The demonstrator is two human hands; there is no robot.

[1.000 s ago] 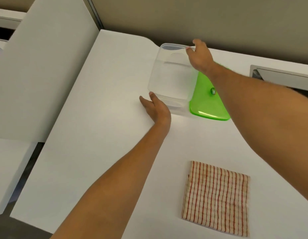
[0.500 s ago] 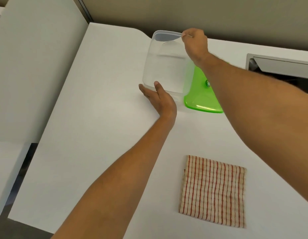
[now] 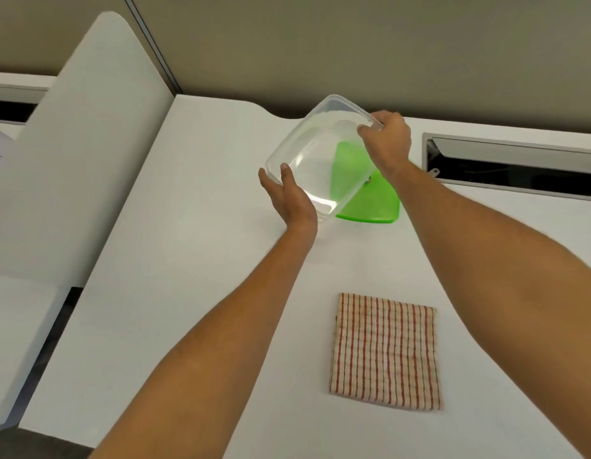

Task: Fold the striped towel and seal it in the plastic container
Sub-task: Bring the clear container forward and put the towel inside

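Your left hand (image 3: pixel 289 197) grips the near-left corner of the clear plastic container (image 3: pixel 320 157), thumb laid over the rim and fingers cupped under the outer wall. Your right hand (image 3: pixel 388 140) grips the far-right corner, fingers curled over the rim and pinching it from above. The container is held off the white table (image 3: pixel 194 260) and tilted, its open mouth turned partly toward you and its far edge raised. It holds nothing.

The green lid (image 3: pixel 375 203) lies flat on the table directly beneath and to the right of the container; part of it shows through the clear wall. Its near edge is exposed, and a small dark mark sits near its centre, too small to identify.

The striped towel (image 3: pixel 385 351) lies on the table near you, to the right, well apart from the container and lid. It is folded into a rough square, cream with red stripes running near to far, with layered edges visible along its left side. Neither hand touches it.

A white partition panel (image 3: pixel 85 154) stands along the left of the table. A recessed slot (image 3: pixel 512 167) with a dark interior is set into the surface at far right, near the right wrist. A beige wall (image 3: pixel 353 44) backs the table.
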